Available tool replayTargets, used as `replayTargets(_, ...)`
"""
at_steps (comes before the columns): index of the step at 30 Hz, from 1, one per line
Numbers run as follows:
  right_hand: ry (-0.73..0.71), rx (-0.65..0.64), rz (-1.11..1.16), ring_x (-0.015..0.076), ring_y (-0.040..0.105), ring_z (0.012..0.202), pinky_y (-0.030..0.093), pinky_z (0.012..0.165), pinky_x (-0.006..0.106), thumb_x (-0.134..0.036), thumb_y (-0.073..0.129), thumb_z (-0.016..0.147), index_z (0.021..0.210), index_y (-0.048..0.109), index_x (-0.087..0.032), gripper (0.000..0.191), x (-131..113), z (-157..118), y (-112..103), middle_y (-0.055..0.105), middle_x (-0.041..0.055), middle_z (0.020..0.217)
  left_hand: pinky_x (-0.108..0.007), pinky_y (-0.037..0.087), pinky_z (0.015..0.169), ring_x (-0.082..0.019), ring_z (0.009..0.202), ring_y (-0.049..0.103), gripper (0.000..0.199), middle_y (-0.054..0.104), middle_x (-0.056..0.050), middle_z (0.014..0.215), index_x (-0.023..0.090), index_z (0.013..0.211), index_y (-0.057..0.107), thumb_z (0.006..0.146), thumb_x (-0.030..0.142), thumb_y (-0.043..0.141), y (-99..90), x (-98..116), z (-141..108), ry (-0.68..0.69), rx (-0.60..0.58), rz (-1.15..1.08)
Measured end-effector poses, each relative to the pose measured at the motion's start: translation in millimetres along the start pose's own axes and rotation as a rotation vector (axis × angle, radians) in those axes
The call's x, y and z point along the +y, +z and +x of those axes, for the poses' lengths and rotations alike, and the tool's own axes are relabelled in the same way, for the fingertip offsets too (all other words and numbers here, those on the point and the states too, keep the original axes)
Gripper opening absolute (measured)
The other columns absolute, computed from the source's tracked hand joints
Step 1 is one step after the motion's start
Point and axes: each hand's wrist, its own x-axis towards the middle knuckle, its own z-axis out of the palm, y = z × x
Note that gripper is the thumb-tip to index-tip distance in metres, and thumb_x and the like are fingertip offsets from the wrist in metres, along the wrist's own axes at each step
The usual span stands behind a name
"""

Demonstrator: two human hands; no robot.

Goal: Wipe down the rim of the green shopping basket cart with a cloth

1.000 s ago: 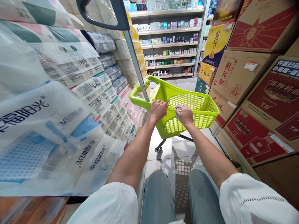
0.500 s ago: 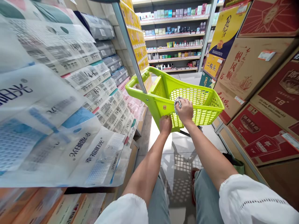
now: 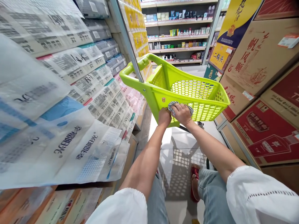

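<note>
Head view: right hand (image 3: 181, 114) curled closed over rumpled grey-white striped cloth (image 3: 173, 103), pressed to side of lime-green plastic cart (image 3: 153, 98). Left hand (image 3: 164, 117) bunched just beside it, against cart's smooth panel; fingertips hidden, can't tell what it grips. Basket mesh, rounded holes, beyond and right of hands. Grey metal post (image 3: 127, 37) above-left. Glossy film-wrapped packs (image 3: 77, 146) left of hands; boxy cardboard cartons (image 3: 261, 62) right. Smooth floor tiles (image 3: 171, 138) below.

Bright light is coming from beyond green basket (image 3: 155, 101), throwing latticed shadow (image 3: 179, 169); glare is whitening floor tiles (image 3: 168, 141). Wide lens is stretching plastic packs (image 3: 30, 155) along left edge.
</note>
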Motion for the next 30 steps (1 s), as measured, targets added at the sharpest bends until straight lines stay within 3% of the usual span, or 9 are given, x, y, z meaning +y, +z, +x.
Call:
replayTargets(8,-0.049,-0.06,-0.045,0.0238,0.048,0.099,0.029,0.083,0.038,-0.03,0.037,0.095,0.121,0.057,-0.019,0.035,0.9,-7.7,12.9,0.06,0.0112,0.12,-0.034,0.042,0.08,-0.022,0.087,0.054,0.027,0.065,-0.011,0.091,0.013,0.09,0.069,0.088,0.016,0.043,-2.2,-11.5,1.0,0.045,-0.016,-0.012)
replayTargets(14,-0.203,-0.295,-0.039,0.0223,0.05,0.097,0.03,0.079,0.036,-0.022,0.035,0.095,0.114,0.06,-0.017,0.032,1.9,-51.1,23.1,0.06,0.0117,0.118,-0.031,0.04,0.075,-0.021,0.086,0.053,0.032,0.064,-0.01,0.086,0.016,0.094,0.068,0.093,0.024,0.038,-5.4,-14.4,0.8,0.019,-0.016,-0.045)
replayTargets(16,-0.229,-0.321,-0.048,0.0219,0.051,0.097,0.03,0.079,0.035,-0.019,0.034,0.095,0.111,0.061,-0.017,0.032,0.8,-58.0,26.2,0.062,0.011,0.115,-0.031,0.039,0.075,-0.022,0.087,0.052,0.033,0.064,-0.01,0.086,0.015,0.093,0.068,0.094,0.025,0.037,-5.1,-14.4,0.6,0.0,-0.008,-0.074)
replayTargets(21,-0.149,-0.211,-0.044,0.0227,0.05,0.092,0.03,0.076,0.035,-0.026,0.034,0.096,0.106,0.061,-0.016,0.031,-0.1,-22.5,12.0,0.064,0.0111,0.102,-0.032,0.039,0.077,-0.021,0.085,0.052,0.03,0.064,-0.01,0.087,0.015,0.093,0.067,0.093,0.022,0.038,-4.4,-13.5,1.6,0.007,-0.024,-0.094)
replayTargets(25,-0.022,-0.029,-0.053,0.024,0.048,0.1,0.03,0.081,0.037,-0.029,0.035,0.096,0.114,0.059,-0.019,0.032,5.8,14.2,-5.6,0.06,0.0115,0.117,-0.031,0.04,0.078,-0.021,0.088,0.052,0.03,0.065,-0.01,0.09,0.016,0.091,0.068,0.092,0.021,0.038,-4.3,-12.0,3.1,-0.018,-0.02,-0.061)
replayTargets(30,0.0,-0.042,-0.056,0.0228,0.048,0.098,0.031,0.081,0.036,-0.029,0.036,0.095,0.115,0.06,-0.02,0.032,6.8,8.2,4.2,0.06,0.0106,0.118,-0.032,0.041,0.079,-0.022,0.089,0.054,0.029,0.065,-0.011,0.091,0.015,0.091,0.068,0.091,0.02,0.04,-5.1,-11.4,4.2,-0.02,-0.028,-0.044)
